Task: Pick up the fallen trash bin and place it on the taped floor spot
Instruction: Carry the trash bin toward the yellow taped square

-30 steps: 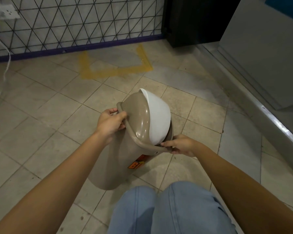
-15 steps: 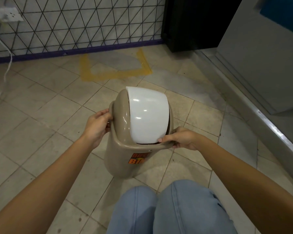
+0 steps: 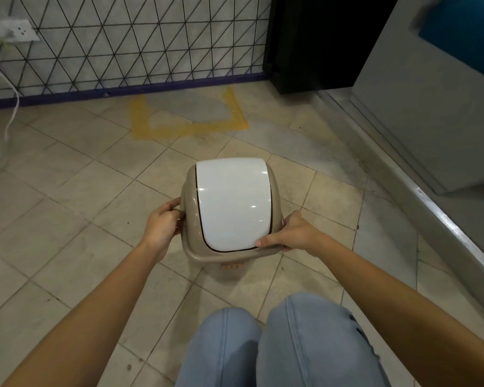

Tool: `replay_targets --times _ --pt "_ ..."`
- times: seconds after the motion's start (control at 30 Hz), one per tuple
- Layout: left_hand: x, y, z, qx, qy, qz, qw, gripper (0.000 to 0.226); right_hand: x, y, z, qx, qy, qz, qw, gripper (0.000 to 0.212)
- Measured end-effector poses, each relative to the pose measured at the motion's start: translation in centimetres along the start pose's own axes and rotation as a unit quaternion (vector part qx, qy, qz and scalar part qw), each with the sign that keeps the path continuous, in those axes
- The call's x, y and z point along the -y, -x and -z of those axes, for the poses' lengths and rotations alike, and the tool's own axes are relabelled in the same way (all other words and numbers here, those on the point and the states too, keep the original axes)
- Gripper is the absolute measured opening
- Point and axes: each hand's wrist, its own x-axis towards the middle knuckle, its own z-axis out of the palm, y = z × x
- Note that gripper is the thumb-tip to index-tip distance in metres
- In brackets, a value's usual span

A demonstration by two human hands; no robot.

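- The trash bin point(image 3: 229, 208) stands upright on the tiled floor point(image 3: 67, 219), white swing lid point(image 3: 232, 202) facing up, short of the taped floor spot point(image 3: 187, 127).
- The left hand point(image 3: 162, 227) clasps the bin's left rim; the right hand point(image 3: 291, 236) clasps the right rim, thumb on the lid's near edge.
- Bare tiles lie between the bin and the yellow tape outline.
- The outline sits against the wall's purple baseboard point(image 3: 123, 92); a black cabinet point(image 3: 319, 43) stands to its right, a metal ledge point(image 3: 430, 202) runs along the right, and a white cable point(image 3: 6, 129) hangs at left.
- 1 second ago the bin was tilted with its lid facing sideways; now it is upright.
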Motion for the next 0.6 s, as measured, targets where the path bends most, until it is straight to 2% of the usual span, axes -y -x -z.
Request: replay_targets --times 0.33,0.5,0.6 --pt "0.7 -0.4 0.8 -0.017 -0.025 -0.016 0.999 0.042 -0.2 0.6 -1.1 -0.062 0.039 0.065 0.995 0.097" --pt "0.6 0.1 1.1 -0.067 -0.092 -0.068 0.991 0.047 0.0 0.9 -1.4 -0.127 0.091 0.195 0.968 0.118" --pt "0.3 0.8 1.1 -0.097 -0.095 -0.118 0.984 0.043 0.4 1.0 -1.5 -0.146 0.111 0.253 0.950 0.127"
